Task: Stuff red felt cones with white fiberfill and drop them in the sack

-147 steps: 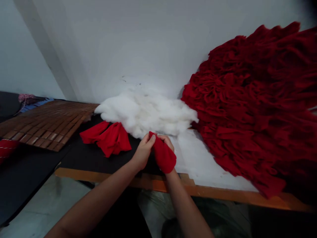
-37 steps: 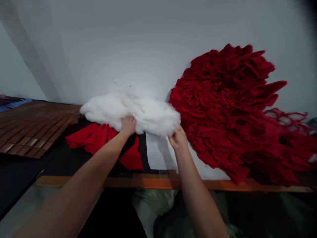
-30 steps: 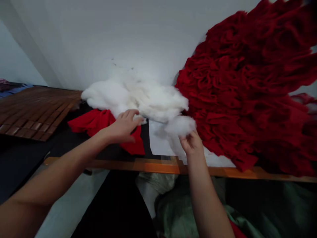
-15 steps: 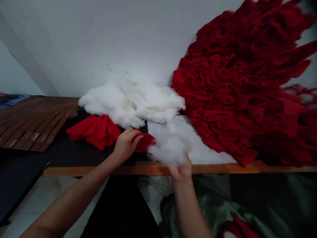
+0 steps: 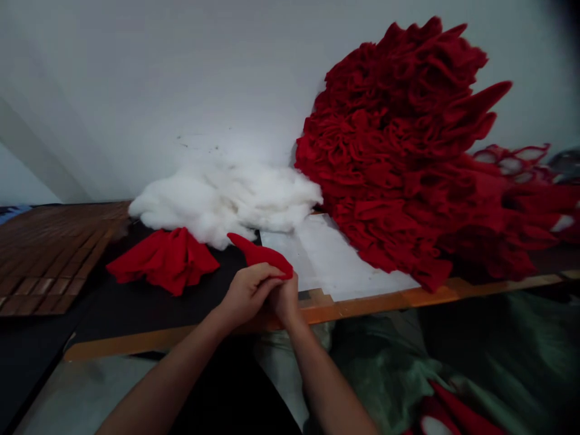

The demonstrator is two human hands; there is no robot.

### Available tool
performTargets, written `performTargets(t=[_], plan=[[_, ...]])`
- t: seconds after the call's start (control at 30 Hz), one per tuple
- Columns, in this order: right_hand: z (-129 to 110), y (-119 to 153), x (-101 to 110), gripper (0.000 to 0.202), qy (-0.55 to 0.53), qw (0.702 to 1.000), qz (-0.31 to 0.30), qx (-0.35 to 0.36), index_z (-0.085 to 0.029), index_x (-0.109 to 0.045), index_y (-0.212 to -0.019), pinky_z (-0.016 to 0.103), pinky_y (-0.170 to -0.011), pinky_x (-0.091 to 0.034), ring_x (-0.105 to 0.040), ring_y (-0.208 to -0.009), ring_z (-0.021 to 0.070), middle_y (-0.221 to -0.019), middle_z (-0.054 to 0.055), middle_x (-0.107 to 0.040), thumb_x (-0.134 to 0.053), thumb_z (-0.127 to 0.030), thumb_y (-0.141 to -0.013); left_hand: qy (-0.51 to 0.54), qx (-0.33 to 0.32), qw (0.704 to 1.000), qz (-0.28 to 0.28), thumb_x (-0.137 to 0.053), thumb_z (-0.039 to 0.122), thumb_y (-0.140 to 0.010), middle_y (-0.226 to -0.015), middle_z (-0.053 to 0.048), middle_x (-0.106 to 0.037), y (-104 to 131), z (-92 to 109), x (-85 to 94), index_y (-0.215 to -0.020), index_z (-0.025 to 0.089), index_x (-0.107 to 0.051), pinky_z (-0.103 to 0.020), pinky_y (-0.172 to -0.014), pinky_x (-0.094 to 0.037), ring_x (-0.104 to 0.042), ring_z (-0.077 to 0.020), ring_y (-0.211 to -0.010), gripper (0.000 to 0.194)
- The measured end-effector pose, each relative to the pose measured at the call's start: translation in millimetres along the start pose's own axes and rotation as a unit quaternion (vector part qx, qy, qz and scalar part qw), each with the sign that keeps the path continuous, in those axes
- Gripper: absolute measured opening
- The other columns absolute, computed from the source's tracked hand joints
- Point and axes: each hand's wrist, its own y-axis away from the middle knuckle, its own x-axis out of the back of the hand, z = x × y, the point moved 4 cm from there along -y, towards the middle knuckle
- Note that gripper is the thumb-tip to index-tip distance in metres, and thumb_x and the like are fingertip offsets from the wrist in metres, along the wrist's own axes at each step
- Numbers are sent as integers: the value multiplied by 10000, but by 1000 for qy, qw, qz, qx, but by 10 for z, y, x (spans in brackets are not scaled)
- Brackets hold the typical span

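Observation:
A pointed red fabric piece [image 5: 263, 257], shaped like a small cone or pouch, is gripped at its near end by my left hand [image 5: 249, 293]. Its tip points up and to the left. My right hand [image 5: 286, 297] presses against the same end, closed, its fingers mostly hidden behind my left hand and the cloth. No white fluff shows between the hands. Behind them lies a heap of white stuffing [image 5: 226, 199]. Another crumpled red cloth piece [image 5: 165, 260] rests on the black tabletop to the left of my hands.
A tall pile of red fabric pieces [image 5: 389, 157] leans against the wall at right. A white sheet [image 5: 353, 272] covers part of the table by its tan front edge [image 5: 317, 313]. A brown slatted mat [image 5: 49, 254] is at left. Green sacking [image 5: 385, 356] lies below at right.
The white fluff my right hand held has gone from sight. My right hand has come in against my left at the red piece, whose pointed tip now shows. The view has shifted slightly.

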Motion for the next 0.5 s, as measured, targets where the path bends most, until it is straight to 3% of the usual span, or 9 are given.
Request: performTargets(t=[0.07,0.1,0.17,0.23,0.33,0.4,0.5], plan=[[-9,-55,38,193,-37,999,-10,-13,-167,-649,-774,292,-663,-532,-622,-678,153,-752,27,-684,-471,-210,-714,18,15,1000,-1,-535,234,-764,-824,-47,-659,4,-39,28,-809,216,-666,-265,-736,-417,-580,-171,-778,139],[-20,-73,65,191,-42,999,-8,-13,-176,-659,-813,306,-721,-526,-630,-742,164,-826,33,-693,-511,-211,-698,33,30,999,30,-555,245,-753,-811,-40,-649,4,-73,62,-802,209,-651,-257,-727,-419,-574,-162,-767,114],[-43,-89,107,234,-64,998,5,-21,-209,-663,-893,330,-817,-499,-627,-866,185,-947,35,-686,-570,-207,-678,97,75,981,148,-605,267,-718,-828,-21,-625,-7,-158,160,-834,205,-608,-238,-733,-420,-562,-139,-778,131],[-97,-82,77,280,-69,997,-15,-18,-235,-647,-964,343,-859,-482,-616,-937,194,-1015,32,-670,-569,-203,-697,217,130,935,249,-637,303,-692,-880,-14,-608,-50,-239,205,-907,204,-562,-238,-760,-426,-562,-126,-808,248],[-262,-19,-85,402,-22,989,-136,60,-247,-574,-1110,363,-929,-440,-570,-1044,199,-1118,30,-625,-503,-148,-727,412,192,851,264,-653,344,-677,-911,-40,-619,-218,-273,138,-991,190,-518,-289,-766,-458,-588,-148,-806,375],[-348,61,-164,503,37,970,-204,126,-240,-493,-1207,379,-977,-395,-518,-1118,203,-1172,34,-590,-456,-102,-725,484,219,802,274,-655,344,-680,-850,-41,-628,-313,-279,120,-961,180,-518,-307,-722,-481,-604,-160,-757,354],[-307,151,-138,457,105,965,-197,136,-203,-491,-1195,387,-926,-436,-552,-1064,217,-1101,77,-619,-416,-115,-753,536,255,759,266,-655,350,-681,-772,-28,-618,-351,-318,111,-899,168,-528,-291,-646,-496,-607,-148,-673,311]])
